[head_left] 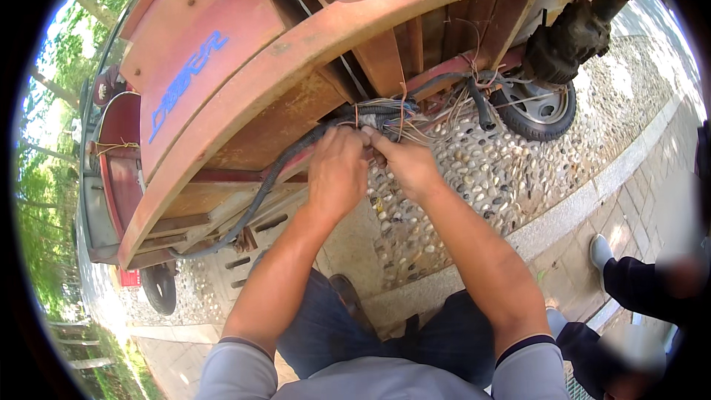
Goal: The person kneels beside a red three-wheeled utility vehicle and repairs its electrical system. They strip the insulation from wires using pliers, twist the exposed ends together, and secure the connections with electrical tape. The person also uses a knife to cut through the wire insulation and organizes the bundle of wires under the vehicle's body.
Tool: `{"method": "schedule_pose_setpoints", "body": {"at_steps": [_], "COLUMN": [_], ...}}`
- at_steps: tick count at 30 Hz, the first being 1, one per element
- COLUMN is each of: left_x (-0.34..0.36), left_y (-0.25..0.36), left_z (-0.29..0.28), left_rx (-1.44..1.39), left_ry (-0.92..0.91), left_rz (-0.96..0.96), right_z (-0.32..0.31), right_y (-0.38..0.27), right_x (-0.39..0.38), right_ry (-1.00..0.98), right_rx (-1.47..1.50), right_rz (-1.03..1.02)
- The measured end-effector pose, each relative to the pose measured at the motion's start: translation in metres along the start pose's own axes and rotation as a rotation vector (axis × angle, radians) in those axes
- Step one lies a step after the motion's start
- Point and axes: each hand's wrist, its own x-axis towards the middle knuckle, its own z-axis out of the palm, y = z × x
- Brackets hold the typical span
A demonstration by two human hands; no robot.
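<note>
Wiring bundle (385, 112), left hand (337, 169) and right hand (409, 166) pinching it, red arched frame (296, 46) above

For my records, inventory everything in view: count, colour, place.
vehicle body: one, faded red, upper left
curved beam: one, orange-red, across body
mechanical part: one, black, upper right
wires: several, mixed colours, upper centre
cable: one, dark grey, left of centre
wheels: two, black, upper right, lower left
pebbled ground: one main patch, grey, centre-right
trees: several, green, left
nearby person: at least one, dark trousers, right
jeans: one, blue, lower centre
left hand and right hand: two, bare, at wires
</note>
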Motion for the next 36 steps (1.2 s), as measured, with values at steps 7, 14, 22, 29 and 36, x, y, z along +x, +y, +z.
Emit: {"method": "schedule_pose_setpoints", "body": {"at_steps": [7, 14, 22, 29, 36], "left_x": [0.003, 0.002, 0.005, 0.001, 0.002], "left_y": [-0.008, -0.004, -0.003, -0.006, -0.003], "left_z": [0.008, 0.015, 0.014, 0.018, 0.015], "left_rx": [-0.059, -0.067, -0.102, -0.152, -0.158], "left_ry": [0.127, 0.147, 0.179, 0.210, 0.148], "left_rz": [0.029, -0.073, -0.056, -0.113, -0.089], "right_z": [-0.058, -0.060, -0.067, -0.094, -0.056], "right_y": [0.058, 0.057, 0.029, 0.054, 0.043], "right_x": [-0.021, -0.023, -0.023, -0.022, -0.004], "right_ry": [-0.165, -0.108, -0.283, -0.235, -0.037], "right_rx": [-0.416, -0.396, -0.666, -0.920, -0.967], "right_rz": [0.212, 0.119, 0.161, 0.469, -0.001]}}
